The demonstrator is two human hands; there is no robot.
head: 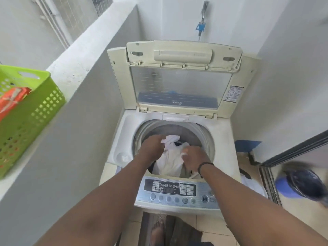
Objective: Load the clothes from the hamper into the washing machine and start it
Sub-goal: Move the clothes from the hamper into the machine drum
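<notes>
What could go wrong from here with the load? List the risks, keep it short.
1. The white garment that both the left hand and the right hand grip lies partly on the drum rim; left there, it might snag under the lid.
2. White cloth sits with dark clothes in the drum; colour might bleed.
3. Pressing the start button early would probably do nothing while the lid stands open.

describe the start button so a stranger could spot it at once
Find the washer's control panel along its near edge, below the open drum. A row of round buttons runs across its bottom; the start button is the one furthest right, the only one with a dark play-pause mark.
</notes>
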